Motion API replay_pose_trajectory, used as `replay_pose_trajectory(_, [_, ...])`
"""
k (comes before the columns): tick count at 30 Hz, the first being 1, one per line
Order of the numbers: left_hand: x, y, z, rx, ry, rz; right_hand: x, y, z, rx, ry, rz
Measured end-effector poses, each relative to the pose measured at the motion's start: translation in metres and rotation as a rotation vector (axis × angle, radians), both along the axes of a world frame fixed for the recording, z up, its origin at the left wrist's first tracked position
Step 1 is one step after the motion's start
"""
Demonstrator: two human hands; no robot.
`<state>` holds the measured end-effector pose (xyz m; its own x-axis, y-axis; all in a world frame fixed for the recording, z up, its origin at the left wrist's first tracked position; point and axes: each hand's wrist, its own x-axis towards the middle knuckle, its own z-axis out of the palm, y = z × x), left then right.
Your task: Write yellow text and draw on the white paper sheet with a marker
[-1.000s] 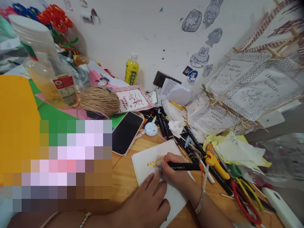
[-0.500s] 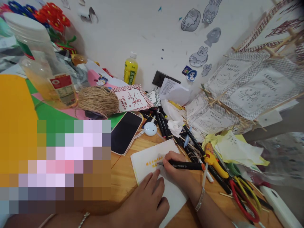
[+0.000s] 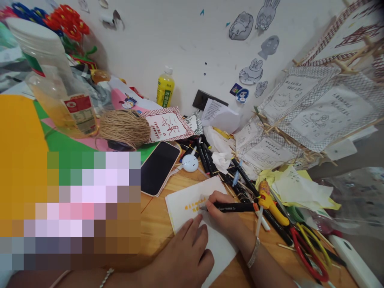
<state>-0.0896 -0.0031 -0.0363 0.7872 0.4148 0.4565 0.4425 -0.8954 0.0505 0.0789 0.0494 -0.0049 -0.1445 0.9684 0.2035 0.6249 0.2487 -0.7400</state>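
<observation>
My right hand is closed round a black marker with an orange end, its tip resting on a white sheet of paper on the wooden desk. Two short rows of orange characters run across the sheet just left of the tip. My left hand lies flat on the lower part of the paper, fingers stretched out and pressing it down. Bracelets show on both wrists.
A black phone lies left of the paper beside a white round gadget. A twine ball, a plastic jar, a yellow bottle, loose markers, red scissors and a paper lantern frame crowd the desk.
The marker and my right hand have shifted very slightly along the line of orange writing. My left hand has stayed flat on the paper.
</observation>
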Motion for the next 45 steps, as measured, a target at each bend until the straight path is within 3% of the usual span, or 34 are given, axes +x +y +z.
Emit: replay_pose_trajectory(45, [0.0012, 0.0031, 0.0016, 0.0, 0.053, -0.013, 0.0043, 0.0012, 0.0005, -0.003, 0.037, -0.047])
